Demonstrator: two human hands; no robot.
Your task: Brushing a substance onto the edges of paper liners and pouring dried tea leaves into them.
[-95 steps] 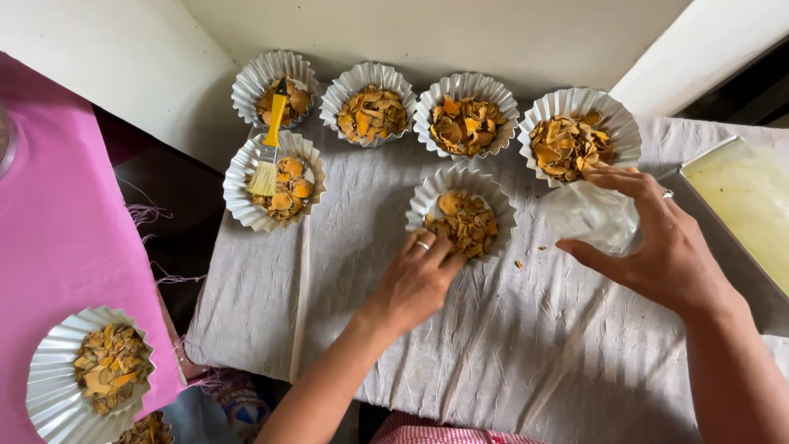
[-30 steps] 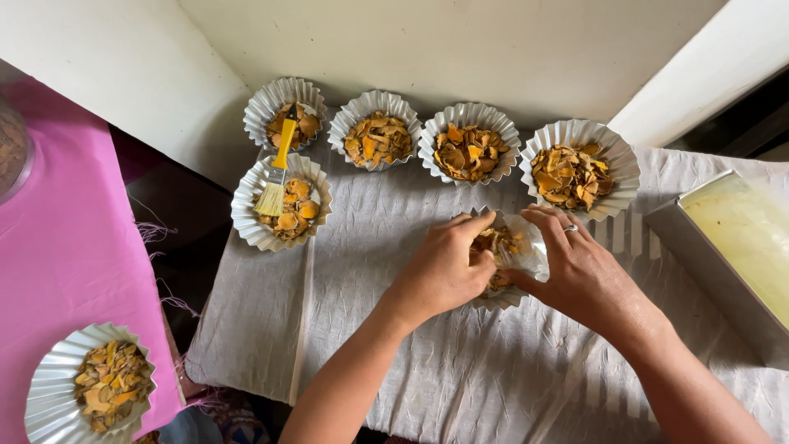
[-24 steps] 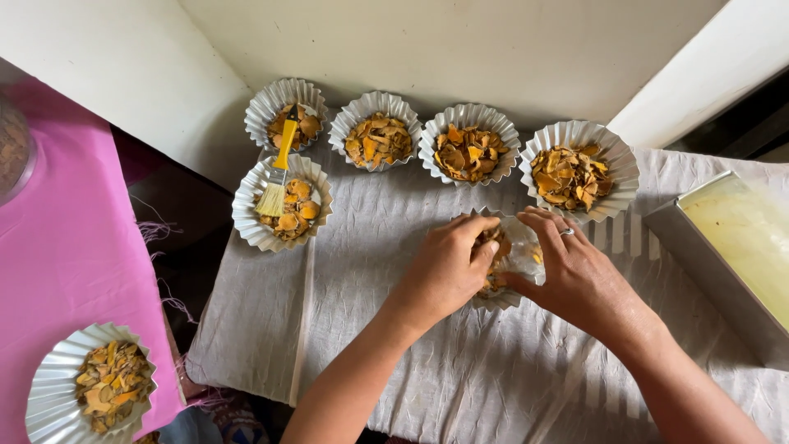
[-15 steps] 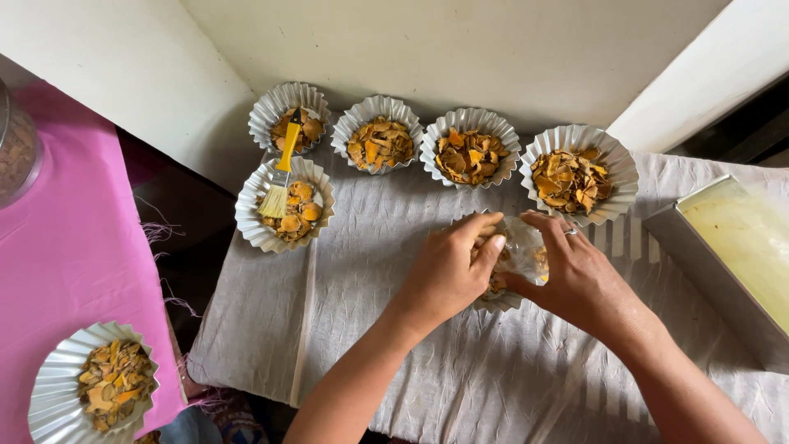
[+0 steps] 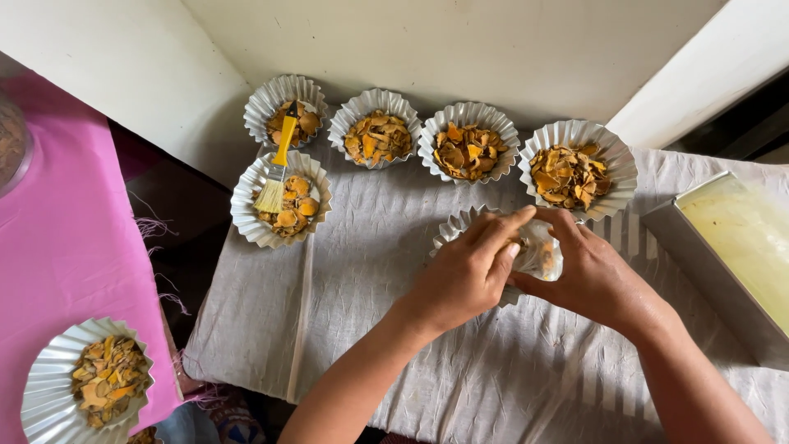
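Nearest, at lower left on the pink cloth (image 5: 57,247): a fluted silver foil cup of orange-brown dried chips (image 5: 82,382). Further in, on the creased grey cloth of the worktop (image 5: 370,329): left hand (image 5: 464,275) and right hand (image 5: 588,275) met over a small clear plastic wrap (image 5: 540,253), fingers of both curled and pinched shut on it, directly above another fluted foil cup (image 5: 460,226), mostly hidden beneath them. To the right, a rectangular metal tray of pale yellow liquid (image 5: 740,255). To the left, a foil cup with a yellow-handled pastry brush (image 5: 275,168) laid across it. Farthest, against the white wall: a row of four filled foil cups (image 5: 468,148), side by side.
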